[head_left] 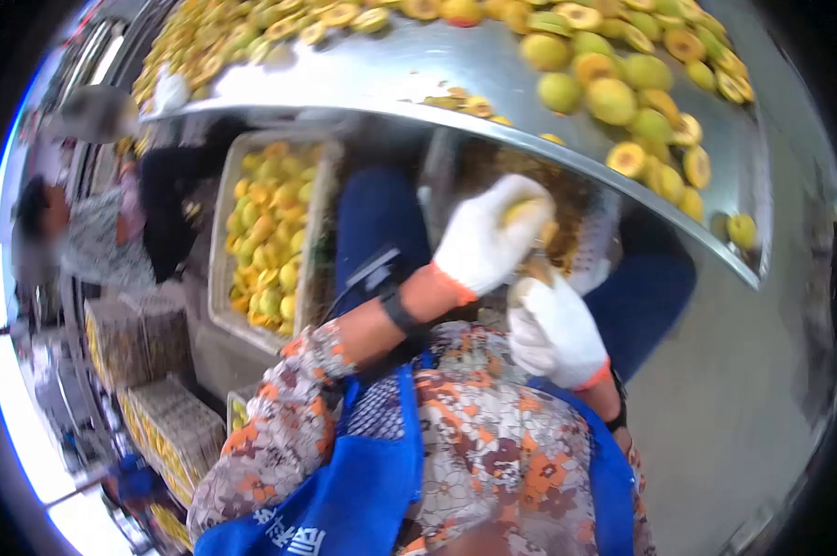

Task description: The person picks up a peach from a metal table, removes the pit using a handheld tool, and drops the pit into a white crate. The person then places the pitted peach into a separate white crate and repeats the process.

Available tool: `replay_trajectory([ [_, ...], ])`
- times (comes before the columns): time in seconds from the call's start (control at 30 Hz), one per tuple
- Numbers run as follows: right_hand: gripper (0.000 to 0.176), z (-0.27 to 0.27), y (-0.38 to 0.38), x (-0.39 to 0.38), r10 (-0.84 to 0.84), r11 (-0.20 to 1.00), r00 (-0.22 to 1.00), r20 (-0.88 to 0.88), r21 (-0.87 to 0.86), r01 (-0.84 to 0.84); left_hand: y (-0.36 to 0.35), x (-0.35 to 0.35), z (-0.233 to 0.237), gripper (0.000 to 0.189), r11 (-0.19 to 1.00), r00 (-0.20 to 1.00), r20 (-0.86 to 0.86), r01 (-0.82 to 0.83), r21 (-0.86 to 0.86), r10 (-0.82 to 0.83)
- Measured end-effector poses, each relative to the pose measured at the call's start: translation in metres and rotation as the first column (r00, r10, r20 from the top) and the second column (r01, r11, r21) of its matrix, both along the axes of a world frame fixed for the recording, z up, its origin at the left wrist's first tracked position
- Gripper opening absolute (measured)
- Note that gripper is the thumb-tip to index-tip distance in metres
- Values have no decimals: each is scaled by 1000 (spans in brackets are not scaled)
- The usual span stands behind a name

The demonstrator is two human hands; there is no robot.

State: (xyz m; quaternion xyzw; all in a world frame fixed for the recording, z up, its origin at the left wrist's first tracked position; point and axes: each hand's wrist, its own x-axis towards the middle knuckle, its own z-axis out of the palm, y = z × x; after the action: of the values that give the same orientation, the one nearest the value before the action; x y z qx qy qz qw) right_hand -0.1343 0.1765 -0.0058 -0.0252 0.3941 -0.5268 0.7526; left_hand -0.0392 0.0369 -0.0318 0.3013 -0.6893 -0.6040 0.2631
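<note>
– Fruit [527, 209]: where is it found in the head view?
– It is clasped in the gloved left hand [481, 248], the fingers wrapped closely round it, over the lap and just below the edge of the steel table [390, 74].
– And the right hand [559, 332]?
– It is curled shut just under the fruit; whether a tool is gripped cannot be told.
– Which step is judged to be in hand?
– Splitting or pitting, it is thought: halved fruit [627, 159] is spread on the table, and more is heaped in a tray [216, 278] beside the knee.
– What is called for next?
– A firm hold and a clean twist, so that the halves are parted without bruising.
</note>
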Motion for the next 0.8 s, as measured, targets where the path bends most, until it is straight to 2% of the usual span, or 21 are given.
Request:
replay_trajectory([
  [0.03, 12, 1, 1, -1, 4, 1000, 1000, 20, 14, -4, 0, 0, -2, 21, 1000, 1000, -20, -2, -29, 1],
  [0.1, 12, -4, 3, -5, 16, 999, 986, 164, 33, -22, -10, -2, -1, 23, 975, 993, 57, 92, 202, -106],
  [0.13, 13, 0, 4, -2, -17, 995, 989, 147, 97, 2, -11, 0, -6, 23, 972, 993, -4, 112, 207, -114],
  [0.17, 15, 3, 1, 2, 6, 992, 999, 45, 125, -11, -10, 2, -13, 23, 967, 990, -66, 139, 213, -128],
  [0.2, 15, 2, 2, 2, 8, 992, 996, 86, 125, -18, -5, 4, -20, 24, 982, 991, -112, 94, 164, -76],
  [0.23, 16, 0, 3, 1, 6, 992, 992, 126, 126, -22, 2, 5, -23, 24, 999, 992, -124, -4, 34, 8],
  [0.27, 16, -1, 4, 0, 26, 991, 991, 130, 124, -43, 1, 4, -26, 24, 997, 992, -129, 17, 76, -8],
  [0.3, 20, -3, 4, 0, -8, 993, 976, 215, 118, -18, -2, 5, -26, 24, 992, 990, -136, 45, 116, -28],
  [0.33, 24, -5, 2, 0, -41, 993, 954, 298, 116, 7, -7, 8, -24, 24, 938, 977, -185, 161, 307, -107],
  [0.37, 24, -7, 1, 0, -25, 993, 954, 300, 117, -11, -11, 7, -29, 25, 927, 971, -201, 192, 321, -131],
  [0.43, 32, -11, -1, -1, -23, 998, 865, 501, 61, -9, -7, 4, -32, 25, 972, 968, -249, 86, 216, -30],
  [0.47, 38, -18, 0, -2, 13, 1000, 848, 530, -5, -12, -9, 5, -34, 25, 973, 969, -245, 72, 218, -17],
  [0.5, 38, -21, 1, -4, 23, 1000, 846, 533, -2, -27, -11, 6, -36, 25, 966, 953, -299, 126, 226, -55],
  [0.57, 36, -21, -4, -5, 79, 996, 736, 672, -80, -34, -23, 13, -27, 25, 959, 931, -354, 175, 225, -87],
  [0.63, 36, -18, -8, 0, 122, 992, 746, 654, -102, -73, -35, 28, -8, 25, 890, 898, -329, 380, 252, -290],
  [0.7, 35, -13, -10, 4, 184, 982, 766, 616, -148, -118, -33, 38, -1, 27, 900, 888, -365, 375, 221, -281],
  [0.73, 32, -14, -16, 3, 274, 959, 759, 590, -224, -173, -28, 41, 4, 28, 934, 905, -394, 267, 236, -159],
  [0.77, 32, -13, -23, 3, 266, 961, 765, 586, -223, -163, -23, 45, 11, 30, 954, 907, -420, 158, 253, -39],
  [0.8, 32, -9, -30, 5, 328, 940, 787, 523, -267, -214, -14, 49, 20, 35, 907, 898, -428, 91, 411, 104],
])
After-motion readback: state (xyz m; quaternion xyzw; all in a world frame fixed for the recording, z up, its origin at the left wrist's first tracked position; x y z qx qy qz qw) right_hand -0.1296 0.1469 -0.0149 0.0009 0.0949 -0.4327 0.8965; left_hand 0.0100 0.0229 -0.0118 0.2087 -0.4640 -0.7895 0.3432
